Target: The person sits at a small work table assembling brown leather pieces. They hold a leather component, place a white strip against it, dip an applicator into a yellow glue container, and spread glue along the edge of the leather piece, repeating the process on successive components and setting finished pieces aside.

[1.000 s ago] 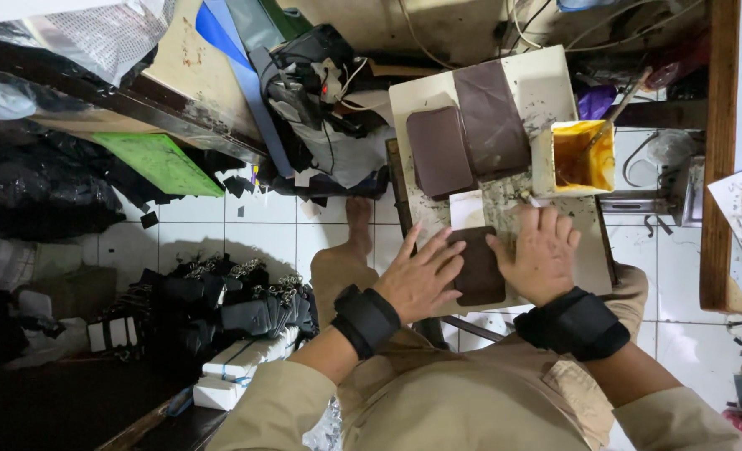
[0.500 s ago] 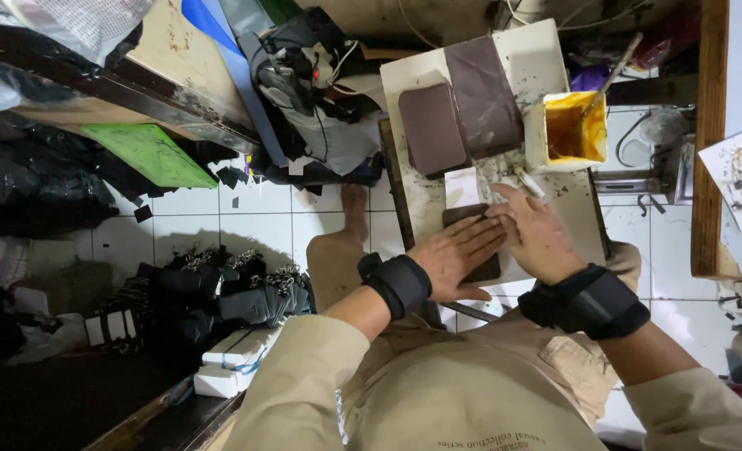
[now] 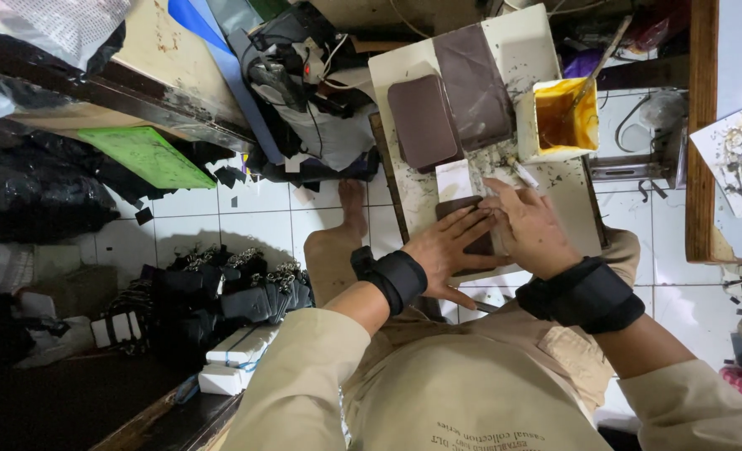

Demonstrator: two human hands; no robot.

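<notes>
A dark brown leather piece [image 3: 463, 219] lies on a small worn work board [image 3: 576, 209] across my lap. My left hand [image 3: 442, 250] lies flat on it, fingers spread and pressing down. My right hand [image 3: 531, 227] rests beside it, fingers bent over the piece's right edge. Both wrists wear black bands. Farther up the board lie two more brown leather pieces, a rounded one [image 3: 423, 121] and a longer strip [image 3: 473, 85]. A small white paper [image 3: 454, 179] sits just above the pressed piece.
A square tub of amber glue [image 3: 557, 119] with a stick in it stands at the board's right. White tiled floor [image 3: 221, 221] lies left, with a pile of black straps and buckles [image 3: 212, 292], a green sheet [image 3: 145, 154] and black bags. A wooden table edge [image 3: 703, 134] runs along the right.
Both hands have shifted up and to the right on the leather piece. My left hand has turned more across it. The camera has tilted slightly.
</notes>
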